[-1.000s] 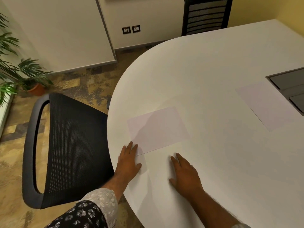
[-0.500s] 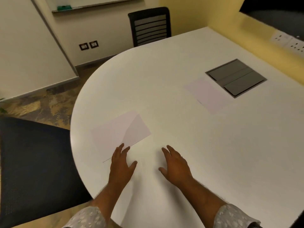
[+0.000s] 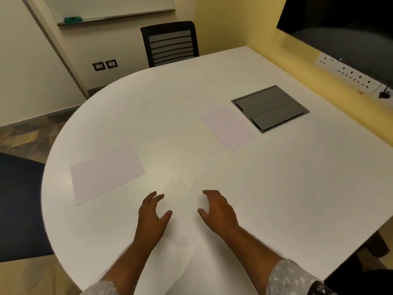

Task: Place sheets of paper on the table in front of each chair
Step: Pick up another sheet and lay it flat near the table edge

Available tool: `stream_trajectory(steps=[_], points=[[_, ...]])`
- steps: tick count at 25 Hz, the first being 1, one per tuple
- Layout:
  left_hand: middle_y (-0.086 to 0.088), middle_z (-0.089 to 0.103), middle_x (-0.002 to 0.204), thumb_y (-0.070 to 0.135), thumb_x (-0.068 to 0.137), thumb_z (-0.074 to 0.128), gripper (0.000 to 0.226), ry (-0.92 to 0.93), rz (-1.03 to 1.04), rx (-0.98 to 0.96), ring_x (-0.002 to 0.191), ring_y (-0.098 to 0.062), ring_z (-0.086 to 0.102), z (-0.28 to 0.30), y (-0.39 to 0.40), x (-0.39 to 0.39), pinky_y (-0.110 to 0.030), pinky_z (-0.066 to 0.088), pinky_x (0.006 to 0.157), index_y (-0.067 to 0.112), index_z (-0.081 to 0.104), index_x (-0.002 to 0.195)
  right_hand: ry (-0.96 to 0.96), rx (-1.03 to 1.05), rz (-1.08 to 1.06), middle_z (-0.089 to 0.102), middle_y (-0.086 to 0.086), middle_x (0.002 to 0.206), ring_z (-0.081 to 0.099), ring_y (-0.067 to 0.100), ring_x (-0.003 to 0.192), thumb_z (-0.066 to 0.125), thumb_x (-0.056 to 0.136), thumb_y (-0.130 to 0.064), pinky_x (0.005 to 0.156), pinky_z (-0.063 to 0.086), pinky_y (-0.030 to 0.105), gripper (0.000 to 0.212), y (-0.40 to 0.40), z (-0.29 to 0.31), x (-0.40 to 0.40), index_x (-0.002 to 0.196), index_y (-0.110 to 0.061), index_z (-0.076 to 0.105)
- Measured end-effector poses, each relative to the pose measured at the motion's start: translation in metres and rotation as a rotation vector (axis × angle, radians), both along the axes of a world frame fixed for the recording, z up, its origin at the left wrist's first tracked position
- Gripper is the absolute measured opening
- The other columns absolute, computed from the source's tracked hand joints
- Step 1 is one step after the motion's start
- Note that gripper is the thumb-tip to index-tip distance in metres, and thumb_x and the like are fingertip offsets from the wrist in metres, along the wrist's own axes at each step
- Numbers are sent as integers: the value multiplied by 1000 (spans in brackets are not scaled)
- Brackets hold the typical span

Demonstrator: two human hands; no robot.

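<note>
Item 1, table point(image 3: 191, 103): white top, rounded at the near-left end and straight along the right side where it met a yellow wall ledge point(image 3: 297, 67).

Item 2, near sheet of paper point(image 3: 106, 175): pale, lying flat at the left edge of the table, directly in front of the dark chair point(image 3: 19, 205) drawn up on that side. I saw neither hand touching it.

Item 3, far sheet of paper point(image 3: 228, 128): pale, lying flat toward the middle-right of the table, its far corner just beside the grey cable hatch point(image 3: 270, 108) set flush in the top. Well apart from the near sheet.

Item 4, left hand point(image 3: 152, 216): palm down over bare table, to the right of the near sheet and clear of it. Fingers loosely curled and spread, holding nothing. I could not tell whether the fingertips rested on the surface or hung just over it.

Item 5, right hand point(image 3: 219, 211): palm down beside the left hand, with a gap of bare table between the two. Fingers bent slightly inward, empty. Contact with the table likewise uncertain.

Item 6, sleeves: light patterned cuffs at both forearms, the right cuff point(image 3: 291, 275) plainer to see than the left.

Item 7, second chair point(image 3: 170, 42): black, slatted mesh back, at the far edge of the table. I recorded no paper on the table in front of it.

Item 8, surroundings: whiteboard tray point(image 3: 114, 17) carrying a green eraser point(image 3: 73, 19); wall sockets point(image 3: 105, 64) low on the far wall; a socket strip point(image 3: 348, 75) along the ledge; a dark screen point(image 3: 340, 26) above it.
</note>
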State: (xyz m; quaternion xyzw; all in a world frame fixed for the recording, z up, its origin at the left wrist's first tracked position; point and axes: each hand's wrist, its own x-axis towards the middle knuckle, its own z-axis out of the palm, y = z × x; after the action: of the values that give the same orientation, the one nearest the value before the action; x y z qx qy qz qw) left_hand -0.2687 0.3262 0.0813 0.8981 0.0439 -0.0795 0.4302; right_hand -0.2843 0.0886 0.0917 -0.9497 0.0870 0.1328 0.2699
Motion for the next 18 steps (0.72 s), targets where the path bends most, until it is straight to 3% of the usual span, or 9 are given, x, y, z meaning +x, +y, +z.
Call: stream_trajectory(steps=[3, 6, 12, 18], points=[[6, 49, 149, 20, 90, 78, 49, 72, 109, -166, 141, -16, 44, 13, -39, -12, -45, 39, 118, 26, 61, 136, -2, 33, -35, 45, -5, 156, 49, 21, 140, 66, 97, -43, 109, 48, 42, 62, -31, 5, -7, 153, -28, 44], [16, 51, 138, 23, 91, 76, 43, 119, 114, -273, 133, -7, 48, 27, -66, -16, -38, 41, 115, 31, 62, 131, -17, 69, -86, 48, -5, 154, 52, 21, 137, 67, 96, -42, 106, 50, 42, 60, -49, 9, -18, 150, -27, 46], [16, 53, 135, 27, 91, 76, 37, 155, -24, -266, 128, -5, 49, 44, -79, -7, -28, 40, 105, 32, 65, 126, -72, 124, -230, 51, -6, 152, 57, 18, 132, 69, 95, -43, 102, 53, 39, 57, -46, 20, -34, 147, -28, 51], [13, 55, 136, 29, 91, 75, 35, 191, -94, -299, 129, -8, 50, 44, -92, 2, -30, 43, 104, 33, 65, 125, -171, 196, -385, 56, -10, 145, 64, 15, 119, 73, 93, -45, 94, 57, 35, 50, -41, 24, -46, 139, -31, 57]])
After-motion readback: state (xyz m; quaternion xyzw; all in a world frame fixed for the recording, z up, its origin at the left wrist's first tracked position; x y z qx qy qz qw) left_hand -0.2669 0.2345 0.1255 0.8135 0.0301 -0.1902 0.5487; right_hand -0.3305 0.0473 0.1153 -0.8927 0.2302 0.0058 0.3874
